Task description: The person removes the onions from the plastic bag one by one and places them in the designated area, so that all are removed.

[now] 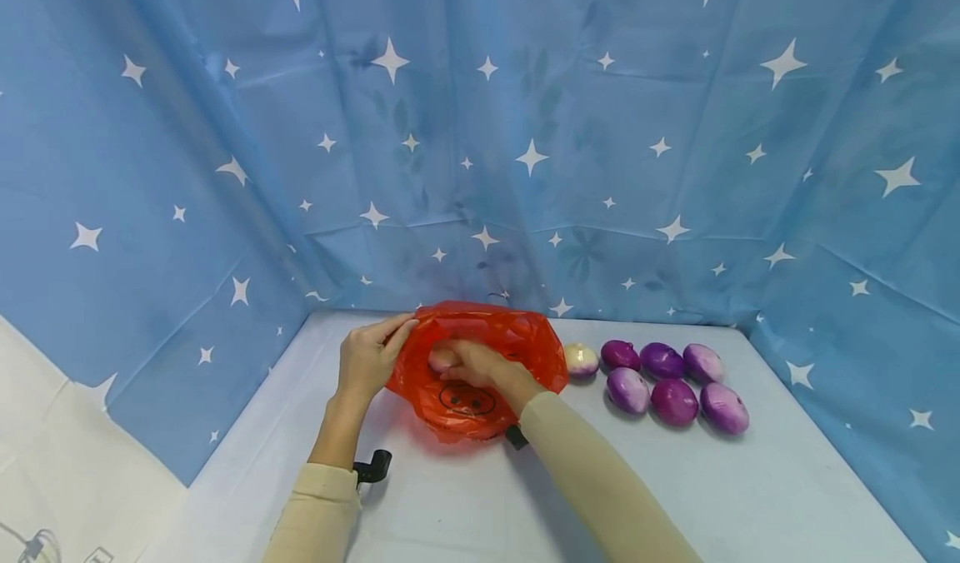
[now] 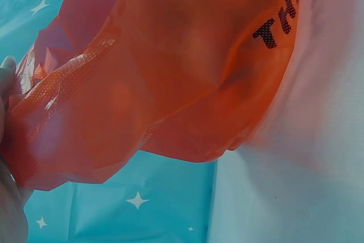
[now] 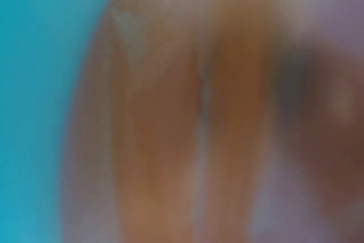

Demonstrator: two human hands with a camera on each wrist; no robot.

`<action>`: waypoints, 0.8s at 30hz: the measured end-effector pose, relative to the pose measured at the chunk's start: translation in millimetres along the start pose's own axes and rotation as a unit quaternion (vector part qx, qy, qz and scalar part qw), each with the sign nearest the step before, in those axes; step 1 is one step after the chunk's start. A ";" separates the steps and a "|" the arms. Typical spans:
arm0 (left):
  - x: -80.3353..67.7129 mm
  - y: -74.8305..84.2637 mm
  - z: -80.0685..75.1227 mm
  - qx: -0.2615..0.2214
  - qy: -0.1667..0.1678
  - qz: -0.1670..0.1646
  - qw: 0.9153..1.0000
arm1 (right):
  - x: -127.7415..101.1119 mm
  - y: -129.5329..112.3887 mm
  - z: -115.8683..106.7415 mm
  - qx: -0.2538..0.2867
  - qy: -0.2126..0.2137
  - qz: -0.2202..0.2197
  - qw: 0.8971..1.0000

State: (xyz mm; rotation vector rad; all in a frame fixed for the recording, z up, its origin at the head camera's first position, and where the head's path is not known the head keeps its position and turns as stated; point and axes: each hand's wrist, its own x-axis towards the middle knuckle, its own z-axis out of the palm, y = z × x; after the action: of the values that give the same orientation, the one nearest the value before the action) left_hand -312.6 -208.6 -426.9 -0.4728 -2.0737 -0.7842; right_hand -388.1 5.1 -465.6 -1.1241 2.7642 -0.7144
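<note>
A: Any print on the red bag?
B: Black smiley on its near face; left wrist view reads "Th", rest cut off.
A: Hands?
B: Left hand pinches the bag's rim. Right hand is inside, curled on a pale onion. 7 more onions lie right of it.

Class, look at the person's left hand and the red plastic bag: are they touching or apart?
Touching. In the head view the left hand pinches the rim of the red plastic bag.
</note>
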 end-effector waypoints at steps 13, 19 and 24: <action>-0.1 -0.7 -0.2 0.002 0.000 -0.001 1.000 | -14.0 -2.9 -12.1 0.044 0.025 -0.072 0.996; -0.7 -1.3 -0.9 -0.001 0.003 -0.004 1.000 | -28.3 -11.8 -18.9 0.017 0.034 -0.074 0.997; 1.0 0.7 -3.5 -0.005 0.008 -0.002 1.000 | -47.3 -15.9 -24.6 0.018 0.037 -0.054 0.998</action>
State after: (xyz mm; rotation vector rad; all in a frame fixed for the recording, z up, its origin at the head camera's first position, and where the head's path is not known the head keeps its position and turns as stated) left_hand -310.7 -210.4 -424.3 -0.4658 -2.0568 -0.7981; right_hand -349.2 36.7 -441.7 -1.2739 2.7547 -0.8299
